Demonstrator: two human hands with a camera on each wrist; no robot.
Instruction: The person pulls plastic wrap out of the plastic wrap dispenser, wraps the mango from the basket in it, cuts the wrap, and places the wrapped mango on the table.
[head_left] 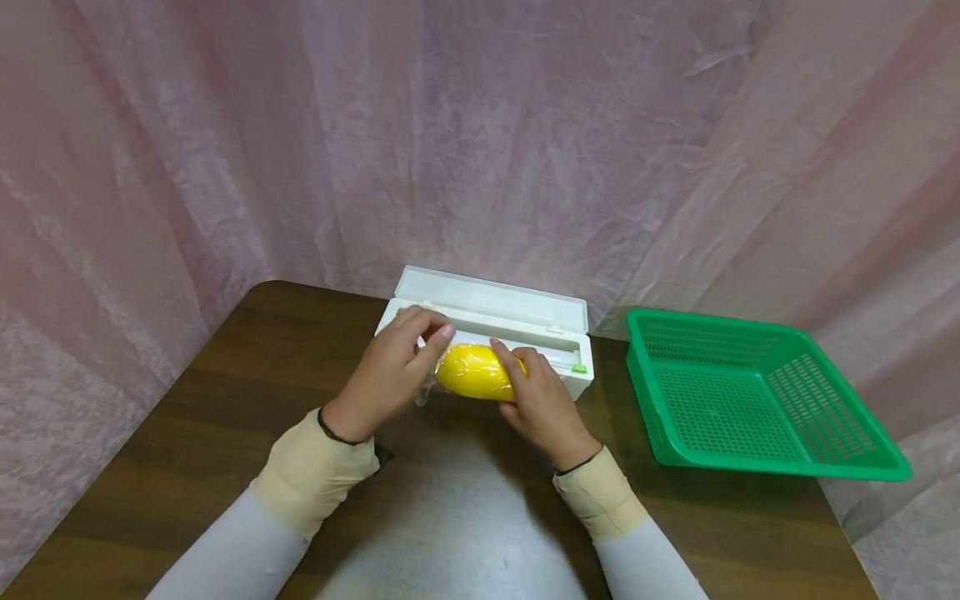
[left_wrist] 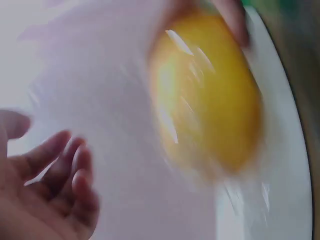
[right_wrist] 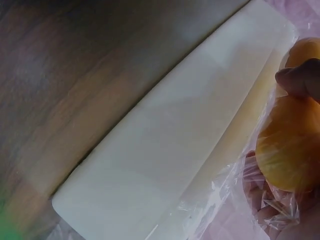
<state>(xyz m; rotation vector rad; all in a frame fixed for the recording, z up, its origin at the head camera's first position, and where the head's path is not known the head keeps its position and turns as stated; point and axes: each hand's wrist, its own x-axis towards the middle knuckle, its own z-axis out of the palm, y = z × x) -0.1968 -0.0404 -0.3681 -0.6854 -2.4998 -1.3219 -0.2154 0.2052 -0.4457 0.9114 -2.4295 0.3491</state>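
Note:
My right hand [head_left: 543, 408] grips a smooth yellow oval fruit [head_left: 474, 372] with the thumb and fingers around its right end. Shiny clear cling film covers the fruit and trails off its left end. In the right wrist view, loose crumpled film [right_wrist: 215, 200] runs between the fruit and the white box. My left hand [head_left: 393, 367] is by the fruit's left end; its fingers [left_wrist: 82, 185] are loosely bent, thumb apart, nothing held between them. Just behind both hands is a white cling film dispenser [head_left: 583, 383], its lid [head_left: 491, 292] raised.
A green cutter slider [head_left: 579, 368] sits at the dispenser's right end. To the right, a green plastic basket [head_left: 750, 471] stands on the brown wooden table [head_left: 225, 417], partly past its edge. Pink curtains [head_left: 480, 150] hang behind the table.

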